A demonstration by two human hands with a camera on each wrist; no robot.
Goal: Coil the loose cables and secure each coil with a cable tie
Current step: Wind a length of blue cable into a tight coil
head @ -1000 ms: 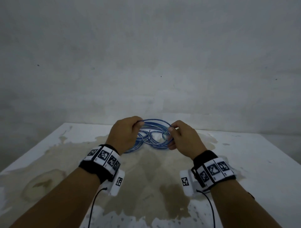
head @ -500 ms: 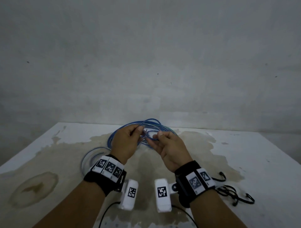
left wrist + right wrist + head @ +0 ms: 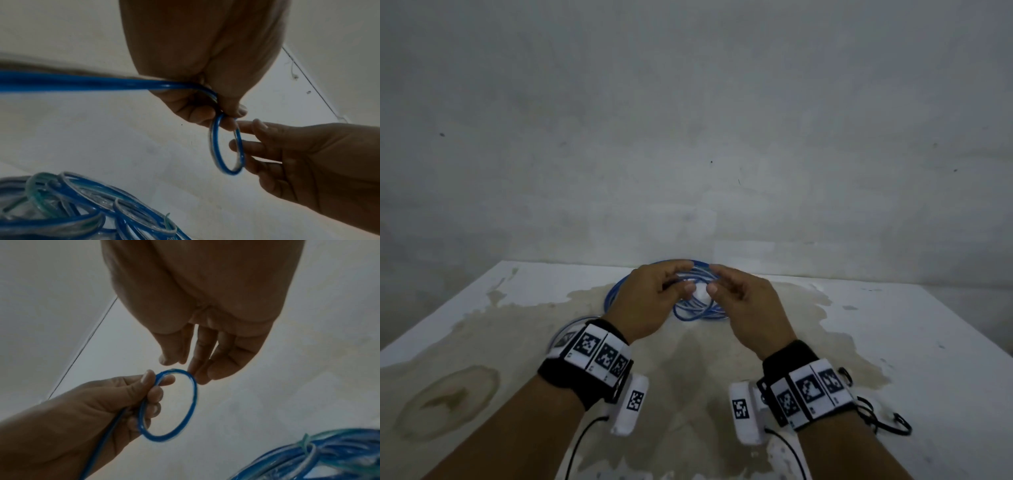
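Note:
A blue cable (image 3: 698, 308) lies in loose loops on the stained white table (image 3: 893, 325), far centre. My left hand (image 3: 681, 277) is above it and pinches a small loop (image 3: 212, 146) of this cable between thumb and fingers (image 3: 226, 113); a strand runs off to the left. My right hand (image 3: 717, 279) faces it with straight fingers, and their tips (image 3: 197, 376) touch the loop's (image 3: 194, 394) outer side. Black cable ties (image 3: 887, 421) lie on the table by my right wrist.
A pale, clear coil (image 3: 565, 332) lies on the table behind my left wrist. A bare grey wall (image 3: 688, 137) rises directly behind the table's far edge. The rest of the blue cable (image 3: 82, 211) is piled below the hands.
A second ago my hands held the cable apart. They came together, and now the right hand's fingers have straightened while the left keeps the small loop.

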